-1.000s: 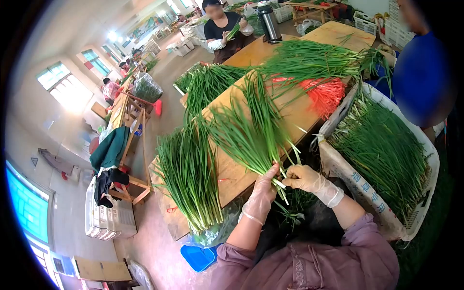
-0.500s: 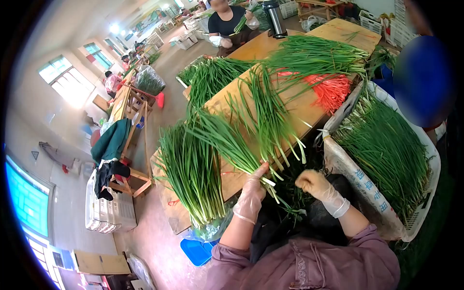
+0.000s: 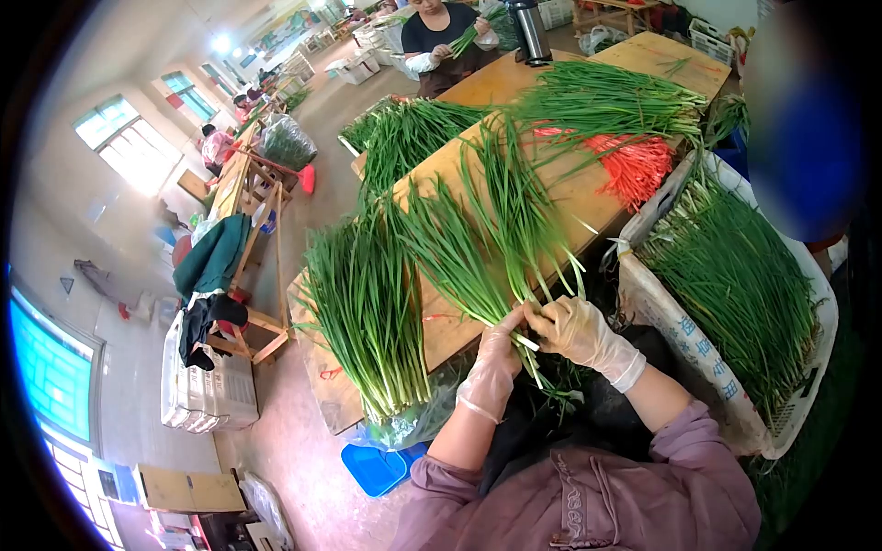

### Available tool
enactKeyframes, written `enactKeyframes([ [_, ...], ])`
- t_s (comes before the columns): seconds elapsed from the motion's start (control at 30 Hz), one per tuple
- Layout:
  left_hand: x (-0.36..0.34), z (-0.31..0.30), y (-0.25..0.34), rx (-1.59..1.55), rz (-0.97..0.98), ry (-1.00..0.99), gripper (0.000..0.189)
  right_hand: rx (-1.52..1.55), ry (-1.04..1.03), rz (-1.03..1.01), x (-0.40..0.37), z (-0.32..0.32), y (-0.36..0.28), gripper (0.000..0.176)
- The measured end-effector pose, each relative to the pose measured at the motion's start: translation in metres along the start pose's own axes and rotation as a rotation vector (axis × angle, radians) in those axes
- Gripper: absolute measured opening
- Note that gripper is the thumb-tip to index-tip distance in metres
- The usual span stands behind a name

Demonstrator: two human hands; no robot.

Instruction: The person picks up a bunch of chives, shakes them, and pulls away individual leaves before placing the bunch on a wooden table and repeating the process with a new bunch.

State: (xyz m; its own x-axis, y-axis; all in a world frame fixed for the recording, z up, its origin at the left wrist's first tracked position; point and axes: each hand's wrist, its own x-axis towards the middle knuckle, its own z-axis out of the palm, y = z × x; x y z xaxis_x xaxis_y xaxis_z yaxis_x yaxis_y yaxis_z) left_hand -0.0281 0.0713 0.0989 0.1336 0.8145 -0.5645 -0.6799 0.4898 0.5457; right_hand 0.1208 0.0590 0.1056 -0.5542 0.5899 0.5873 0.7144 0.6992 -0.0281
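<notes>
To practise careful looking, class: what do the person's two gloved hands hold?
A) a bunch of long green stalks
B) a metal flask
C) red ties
A: the left hand and the right hand both grip the bunch of green stalks near its pale cut ends.

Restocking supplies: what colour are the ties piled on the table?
The ties are orange-red; the head view shows them.

The only writing you can see is a row of blue Chinese characters (image 3: 698,352) printed along the white side wall of the crate (image 3: 648,298) on your right. They run slantwise and are too small and bent to read for sure. A small triangular sign (image 3: 66,285) on the far left wall shows no legible mark.
</notes>
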Motion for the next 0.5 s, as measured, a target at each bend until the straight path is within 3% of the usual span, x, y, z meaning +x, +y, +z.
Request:
enactKeyframes([
  [0.13,0.001,0.002,0.002,0.091,0.006,-0.015,0.013,-0.120,0.188,-0.018,-0.004,0.010,0.007,0.023],
  [0.37,0.009,0.000,-0.001,0.052,0.072,0.067,0.016,0.117,0.370,0.024,-0.003,0.007,0.004,0.012],
  [0.43,0.006,-0.002,0.011,0.037,0.088,0.067,0.018,0.313,0.123,0.127,-0.023,0.008,0.003,0.011],
  [0.47,0.009,-0.010,0.018,0.058,0.077,0.061,0.017,0.316,0.123,0.127,-0.040,0.010,0.005,0.011],
  [0.5,0.005,-0.013,0.026,0.043,0.044,0.074,0.018,0.362,-0.168,0.101,-0.061,0.014,0.009,0.014],
])
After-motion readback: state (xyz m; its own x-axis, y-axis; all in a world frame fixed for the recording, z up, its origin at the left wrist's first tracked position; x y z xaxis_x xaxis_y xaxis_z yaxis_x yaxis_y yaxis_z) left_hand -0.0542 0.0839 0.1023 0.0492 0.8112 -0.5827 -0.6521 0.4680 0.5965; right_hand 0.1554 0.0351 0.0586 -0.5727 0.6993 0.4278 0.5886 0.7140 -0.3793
